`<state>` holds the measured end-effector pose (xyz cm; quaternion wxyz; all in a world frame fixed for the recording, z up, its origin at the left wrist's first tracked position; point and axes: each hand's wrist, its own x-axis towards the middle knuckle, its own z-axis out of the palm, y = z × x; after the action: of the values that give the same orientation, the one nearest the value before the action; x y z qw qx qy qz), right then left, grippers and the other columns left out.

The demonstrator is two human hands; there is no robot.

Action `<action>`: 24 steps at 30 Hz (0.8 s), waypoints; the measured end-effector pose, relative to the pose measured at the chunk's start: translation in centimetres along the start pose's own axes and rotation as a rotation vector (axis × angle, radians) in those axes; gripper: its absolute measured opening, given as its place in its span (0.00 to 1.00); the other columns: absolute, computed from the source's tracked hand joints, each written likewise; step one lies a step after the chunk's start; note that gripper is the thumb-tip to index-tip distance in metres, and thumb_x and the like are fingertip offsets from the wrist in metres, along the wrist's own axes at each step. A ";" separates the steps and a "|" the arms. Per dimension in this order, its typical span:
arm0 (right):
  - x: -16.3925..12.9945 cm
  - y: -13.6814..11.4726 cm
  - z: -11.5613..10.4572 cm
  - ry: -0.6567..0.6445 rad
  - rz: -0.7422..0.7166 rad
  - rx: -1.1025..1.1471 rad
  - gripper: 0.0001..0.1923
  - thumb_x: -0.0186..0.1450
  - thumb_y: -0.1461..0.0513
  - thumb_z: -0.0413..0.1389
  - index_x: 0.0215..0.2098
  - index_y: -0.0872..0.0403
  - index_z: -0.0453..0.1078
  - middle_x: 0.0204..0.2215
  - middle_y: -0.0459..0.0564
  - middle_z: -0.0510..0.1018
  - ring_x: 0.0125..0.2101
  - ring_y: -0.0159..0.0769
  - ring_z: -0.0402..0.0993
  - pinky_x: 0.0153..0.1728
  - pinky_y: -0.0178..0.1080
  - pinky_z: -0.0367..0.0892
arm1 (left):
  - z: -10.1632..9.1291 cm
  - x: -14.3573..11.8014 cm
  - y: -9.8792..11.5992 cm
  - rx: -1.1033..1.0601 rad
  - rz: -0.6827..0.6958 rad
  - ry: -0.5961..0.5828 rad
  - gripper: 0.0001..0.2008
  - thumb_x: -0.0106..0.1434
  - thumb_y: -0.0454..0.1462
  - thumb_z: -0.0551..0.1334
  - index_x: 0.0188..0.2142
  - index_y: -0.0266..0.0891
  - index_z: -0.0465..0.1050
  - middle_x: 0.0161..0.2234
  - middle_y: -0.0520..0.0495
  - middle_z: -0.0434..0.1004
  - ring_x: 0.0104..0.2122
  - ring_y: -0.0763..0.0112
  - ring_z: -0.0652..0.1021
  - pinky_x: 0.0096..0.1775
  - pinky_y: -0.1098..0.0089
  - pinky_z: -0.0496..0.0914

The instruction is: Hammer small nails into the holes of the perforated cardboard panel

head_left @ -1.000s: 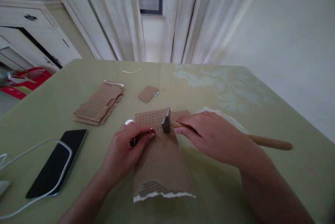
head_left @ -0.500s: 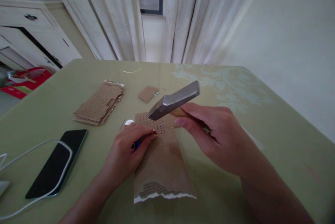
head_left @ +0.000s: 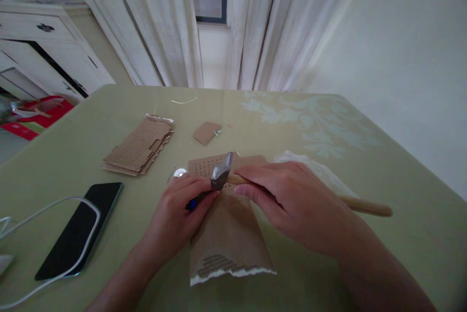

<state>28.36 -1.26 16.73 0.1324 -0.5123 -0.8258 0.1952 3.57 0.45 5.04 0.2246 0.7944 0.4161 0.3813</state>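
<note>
My right hand (head_left: 288,200) is wrapped around the wooden handle of a hammer (head_left: 221,172). The hammer's metal head is low, right at the fingertips of my left hand (head_left: 186,205). Thumb and forefinger of that hand pinch a small metal nail, now hidden behind the hammer head. Under both hands lies a strip of brown cardboard (head_left: 231,239) with rows of punched holes at its far end and a torn near edge. A dark and blue object (head_left: 192,204) shows partly beneath my left fingers; its kind is unclear.
Left of the strip lies a stack of perforated cardboard pieces (head_left: 138,144). A phone (head_left: 76,234) with a white cable (head_left: 95,210) is nearer. A small cardboard square (head_left: 206,133), a shiny round disc (head_left: 180,172) and clear plastic (head_left: 321,171) also rest on the table (head_left: 310,273).
My right hand has swung the hammer down, its head dropping from above the cardboard to my left fingertips. My left hand keeps its pinch in nearly the same place.
</note>
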 end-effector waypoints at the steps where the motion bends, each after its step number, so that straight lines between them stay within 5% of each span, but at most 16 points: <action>1: 0.0 -0.1 0.0 0.014 -0.003 -0.012 0.13 0.82 0.58 0.56 0.43 0.50 0.82 0.39 0.50 0.87 0.40 0.42 0.81 0.44 0.42 0.64 | 0.0 0.0 0.0 -0.003 -0.003 0.002 0.05 0.74 0.35 0.69 0.44 0.46 0.85 0.43 0.50 0.88 0.43 0.64 0.83 0.48 0.63 0.73; 5: -0.2 0.0 0.1 0.105 -0.024 -0.006 0.14 0.83 0.56 0.54 0.43 0.50 0.80 0.36 0.48 0.86 0.34 0.40 0.79 0.38 0.41 0.61 | 0.1 0.0 0.2 -0.022 -0.045 0.020 0.06 0.74 0.35 0.69 0.45 0.47 0.87 0.44 0.48 0.85 0.42 0.65 0.83 0.46 0.65 0.75; 10: -0.1 -0.1 0.4 -0.052 -0.020 -0.089 0.15 0.83 0.57 0.54 0.44 0.50 0.82 0.39 0.50 0.88 0.38 0.43 0.82 0.40 0.43 0.63 | 0.0 0.0 0.3 -0.024 -0.067 -0.010 0.07 0.74 0.35 0.68 0.41 0.46 0.87 0.49 0.46 0.84 0.45 0.64 0.83 0.47 0.65 0.76; 16: 0.0 -0.2 0.3 0.002 -0.002 -0.041 0.15 0.83 0.57 0.54 0.49 0.50 0.83 0.40 0.52 0.88 0.41 0.43 0.82 0.44 0.42 0.67 | -0.1 0.2 0.6 -0.023 -0.067 -0.008 0.06 0.73 0.37 0.68 0.40 0.46 0.86 0.43 0.46 0.83 0.42 0.63 0.82 0.46 0.64 0.77; 24: 0.4 0.2 1.0 -0.063 0.000 -0.118 0.15 0.83 0.56 0.55 0.45 0.51 0.82 0.39 0.51 0.88 0.38 0.43 0.82 0.40 0.43 0.62 | -0.2 0.0 0.1 0.001 -0.114 -0.023 0.14 0.68 0.43 0.76 0.51 0.46 0.85 0.51 0.44 0.82 0.47 0.59 0.83 0.49 0.63 0.78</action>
<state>27.88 -1.00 15.72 0.0760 -0.5127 -0.8397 0.1621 3.51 0.39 5.25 0.2503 0.7738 0.4582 0.3586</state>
